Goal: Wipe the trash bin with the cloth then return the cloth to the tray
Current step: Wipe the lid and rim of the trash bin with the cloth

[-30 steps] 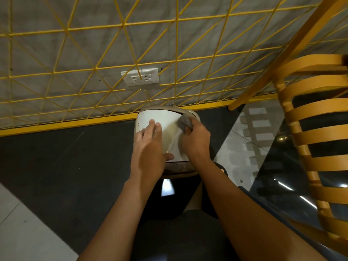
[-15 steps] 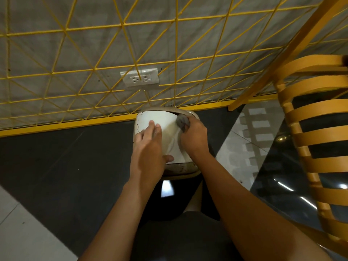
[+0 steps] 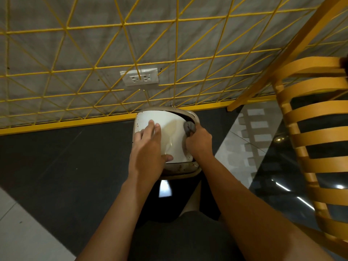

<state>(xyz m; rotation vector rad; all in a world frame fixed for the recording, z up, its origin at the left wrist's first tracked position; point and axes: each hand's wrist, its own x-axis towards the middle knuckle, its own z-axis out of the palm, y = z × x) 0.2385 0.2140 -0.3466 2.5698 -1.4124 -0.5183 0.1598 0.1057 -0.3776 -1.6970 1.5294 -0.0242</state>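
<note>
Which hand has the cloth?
The right hand: it grips the grey cloth at the right edge of the trash bin. The left hand holds no cloth; it rests flat on the white lid.

1 head-worn wide-angle view looks forward and steeply down, close over both forearms, facing the far yellow grid wall, with dark floor below.

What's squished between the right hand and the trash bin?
A bunched grey cloth. The right hand grips it against the white lid of the trash bin, as the head view shows.
</note>
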